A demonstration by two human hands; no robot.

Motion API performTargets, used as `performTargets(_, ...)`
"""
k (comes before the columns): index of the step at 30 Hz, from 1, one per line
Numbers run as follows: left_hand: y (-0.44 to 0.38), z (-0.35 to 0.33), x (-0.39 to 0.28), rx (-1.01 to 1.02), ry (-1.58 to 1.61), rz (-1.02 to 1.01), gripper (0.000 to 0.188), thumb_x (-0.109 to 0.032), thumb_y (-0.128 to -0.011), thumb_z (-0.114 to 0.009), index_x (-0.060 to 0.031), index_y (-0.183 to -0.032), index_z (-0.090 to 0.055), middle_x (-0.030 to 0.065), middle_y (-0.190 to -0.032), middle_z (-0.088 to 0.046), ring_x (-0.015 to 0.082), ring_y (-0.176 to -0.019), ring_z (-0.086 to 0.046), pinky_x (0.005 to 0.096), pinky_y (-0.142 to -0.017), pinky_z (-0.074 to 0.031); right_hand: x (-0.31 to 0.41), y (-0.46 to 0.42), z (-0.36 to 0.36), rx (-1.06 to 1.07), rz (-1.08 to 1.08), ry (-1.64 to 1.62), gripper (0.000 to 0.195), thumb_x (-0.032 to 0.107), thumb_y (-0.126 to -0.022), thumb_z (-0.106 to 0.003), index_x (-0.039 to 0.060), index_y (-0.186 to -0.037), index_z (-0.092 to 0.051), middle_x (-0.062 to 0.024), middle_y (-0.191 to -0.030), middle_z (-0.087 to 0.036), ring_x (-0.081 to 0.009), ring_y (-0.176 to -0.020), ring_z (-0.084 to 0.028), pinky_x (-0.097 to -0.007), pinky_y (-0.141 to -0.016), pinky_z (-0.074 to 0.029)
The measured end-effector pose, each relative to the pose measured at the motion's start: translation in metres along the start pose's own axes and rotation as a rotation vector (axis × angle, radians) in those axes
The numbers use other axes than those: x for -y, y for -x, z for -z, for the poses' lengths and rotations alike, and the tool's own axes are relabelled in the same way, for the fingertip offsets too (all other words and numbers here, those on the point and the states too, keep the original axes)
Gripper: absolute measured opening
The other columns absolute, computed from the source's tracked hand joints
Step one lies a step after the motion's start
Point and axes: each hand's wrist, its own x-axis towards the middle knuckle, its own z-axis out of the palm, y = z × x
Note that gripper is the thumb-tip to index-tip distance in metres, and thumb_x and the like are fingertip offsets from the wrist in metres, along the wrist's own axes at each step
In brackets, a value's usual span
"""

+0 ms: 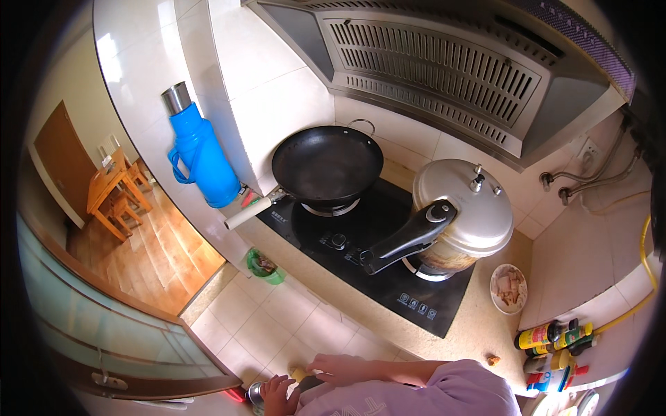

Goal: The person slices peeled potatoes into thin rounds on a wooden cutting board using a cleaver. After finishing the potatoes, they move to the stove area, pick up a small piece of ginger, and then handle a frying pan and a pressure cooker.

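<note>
My left hand (279, 393) is low in the picture, with its fingers bent beside a silver, round-topped metal object (255, 394). Whether it grips that object or only touches it cannot be made out. My right hand (333, 367) reaches across from the right, fingers bent downward. Just by its fingertips is a small tan object (298, 374), and a dark thing (310, 383) shows below the hand. My palms are hidden. On the black gas hob (333, 249) sit a dark wok (328, 164) with a pale handle and a lidded metal pressure cooker (463, 208).
A blue thermos flask (205, 156) stands left of the wok. A range hood (432, 73) overhangs the hob. At right are a plate of food pieces (509, 289) and several condiment bottles (541, 335). A green-lined bin (264, 266) stands below the counter; a glass-panelled door (119, 322) is at left.
</note>
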Motion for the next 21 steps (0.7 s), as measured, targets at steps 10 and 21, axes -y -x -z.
performTargets(10,-0.005,0.032,0.075,0.022,0.076,-0.003,0.033,-0.027,-0.082,-0.065,-0.0114,-0.111,-0.06,0.0125,-0.116,-0.058,0.0335,-0.111,-0.05,0.0486,-0.095,-0.035,0.028,-0.064,-0.03,-0.018,-0.175,0.062,0.035,0.022,-0.093,-0.048,0.0098,-0.126,-0.05,-0.0138,-0.114,-0.052,-0.031,-0.102,-0.055,-0.0399,-0.087,-0.044)
performTargets(21,0.046,0.105,0.159,-0.118,0.057,0.19,0.032,-0.022,-0.081,-0.065,-0.01,-0.11,-0.06,0.0134,-0.115,-0.057,0.034,-0.109,-0.05,0.0484,-0.095,-0.035,0.06,-0.2,-0.107,-0.01,0.099,0.113,0.033,0.018,-0.09,-0.054,0.0102,-0.122,-0.05,-0.0134,-0.112,-0.05,-0.0348,-0.094,-0.057,-0.0423,-0.077,-0.048)
